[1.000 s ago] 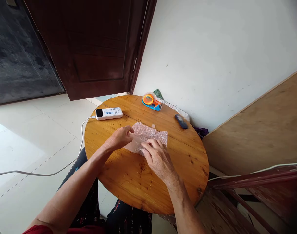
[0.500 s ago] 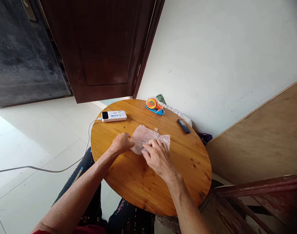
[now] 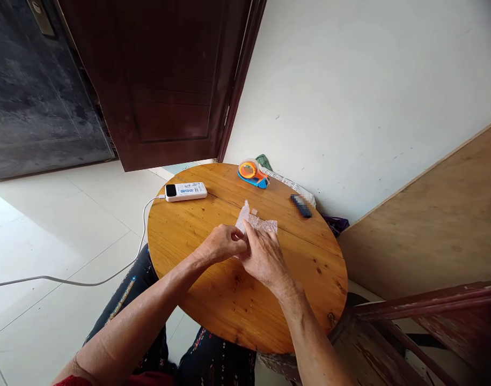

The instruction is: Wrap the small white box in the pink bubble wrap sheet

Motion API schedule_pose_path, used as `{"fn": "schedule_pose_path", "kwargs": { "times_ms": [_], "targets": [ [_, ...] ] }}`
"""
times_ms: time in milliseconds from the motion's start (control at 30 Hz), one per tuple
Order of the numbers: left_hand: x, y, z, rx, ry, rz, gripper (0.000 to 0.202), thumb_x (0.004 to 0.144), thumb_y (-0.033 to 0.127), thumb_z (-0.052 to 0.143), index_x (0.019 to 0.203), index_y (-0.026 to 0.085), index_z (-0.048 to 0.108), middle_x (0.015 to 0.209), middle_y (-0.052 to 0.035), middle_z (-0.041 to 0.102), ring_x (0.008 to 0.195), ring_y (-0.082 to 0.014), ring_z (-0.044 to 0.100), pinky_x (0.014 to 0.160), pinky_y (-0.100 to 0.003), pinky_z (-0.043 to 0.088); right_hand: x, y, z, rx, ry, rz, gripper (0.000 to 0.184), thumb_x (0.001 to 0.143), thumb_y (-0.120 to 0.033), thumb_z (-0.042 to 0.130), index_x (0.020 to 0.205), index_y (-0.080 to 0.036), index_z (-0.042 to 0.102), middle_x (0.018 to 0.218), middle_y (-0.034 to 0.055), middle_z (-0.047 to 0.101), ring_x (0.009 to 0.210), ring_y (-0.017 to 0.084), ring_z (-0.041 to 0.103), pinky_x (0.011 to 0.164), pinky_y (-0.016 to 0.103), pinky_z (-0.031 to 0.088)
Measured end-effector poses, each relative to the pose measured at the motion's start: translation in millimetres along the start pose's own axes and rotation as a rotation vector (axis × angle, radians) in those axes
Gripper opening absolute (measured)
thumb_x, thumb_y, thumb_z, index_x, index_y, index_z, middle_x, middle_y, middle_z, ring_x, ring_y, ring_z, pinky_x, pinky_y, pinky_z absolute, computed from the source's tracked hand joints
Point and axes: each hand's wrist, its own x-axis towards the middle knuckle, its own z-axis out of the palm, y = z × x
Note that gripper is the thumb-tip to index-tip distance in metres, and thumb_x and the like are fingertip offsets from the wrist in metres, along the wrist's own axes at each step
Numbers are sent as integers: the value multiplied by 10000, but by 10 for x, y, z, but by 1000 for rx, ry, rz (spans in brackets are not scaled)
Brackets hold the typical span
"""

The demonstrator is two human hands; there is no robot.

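A piece of clear bubble wrap (image 3: 258, 221) lies on the round wooden table (image 3: 213, 300), its left end folded up and over. My left hand (image 3: 223, 244) pinches that folded left edge, fingers closed on it. My right hand (image 3: 264, 256) presses down on the near side of the bubble wrap, fingers curled against the fold. The two hands meet at the middle of the wrap and hide most of it. Anything inside the wrap is hidden.
A white power bank (image 3: 186, 191) with a white cable (image 3: 88, 281) sits at the table's far left. An orange and blue tape dispenser (image 3: 251, 172) and a small dark object (image 3: 301, 206) are at the far edge by the wall. A dark door (image 3: 160, 80) stands behind; a wooden board (image 3: 430, 214) is at right.
The bubble wrap lay flat and wide before; its left part is now folded over toward the right. My left hand has moved right with it, close to my right hand.
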Motion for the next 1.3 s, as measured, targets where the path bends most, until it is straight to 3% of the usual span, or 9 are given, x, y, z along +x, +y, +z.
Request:
{"fn": "schedule_pose_path", "kwargs": {
  "times_ms": [133,233,367,467,733,900,1067,1200,1300],
  "targets": [
    [-57,68,-33,212,-81,133,105,677,107,509,628,146,593,557,55,396,548,-86,352,516,-242,255,-246,204,-12,168,119,9,565,837,-235,579,1388,-190,465,1288,133,652,1186,299,587,998,453,402],
    [-49,65,-10,418,-51,200,145,707,94,504,607,157,588,564,35,421,568,-107,409,547,-251,291,-492,413,21,243,241,284,494,855,-372,545,1306,-171,538,1270,155,645,1129,295,617,946,441,459],
    [-11,-16,76,633,57,306,157,807,189,557,837,181,711,868,-56,636,799,-189,598,716,-285,453,-688,564,78,335,140,656,701,811,-592,531,1333,-125,513,1174,163,686,886,271,680,814,420,497],
    [21,-116,124,647,135,417,179,831,231,582,940,179,714,1065,-100,636,965,-223,617,849,-318,497,-641,523,98,400,64,722,805,828,-629,480,1426,-94,421,1084,136,716,880,263,685,813,394,485],
    [8,-207,267,609,191,359,177,834,234,593,988,187,666,1042,-86,627,979,-208,621,862,-304,532,-436,446,94,185,84,824,824,852,-585,467,1493,-86,327,1182,148,684,979,315,668,797,401,450],
    [-64,-169,316,704,198,332,160,894,265,529,937,187,661,1011,-91,617,980,-222,614,848,-319,536,-461,485,116,228,29,811,803,838,-591,502,1462,-97,393,1000,112,720,920,299,667,761,376,444],
    [-83,-125,245,758,158,343,176,910,292,534,964,212,681,1059,-85,613,981,-227,605,877,-350,530,-409,497,233,456,158,686,754,780,-504,584,1398,-92,457,693,-8,629,666,211,598,645,315,451],
    [-86,-65,215,749,84,347,182,909,292,541,973,208,689,1114,-93,600,1003,-231,604,861,-345,537,-393,425,248,558,301,563,649,807,-426,583,1363,-108,482,654,-44,554,586,159,514,593,286,444],
    [-78,-29,213,739,51,310,178,904,276,545,967,199,692,1109,-101,595,1015,-233,606,842,-330,544,-362,331,217,606,329,483,552,833,-380,587,1329,-149,515,693,-28,595,612,154,547,623,282,470]
  ]
}}
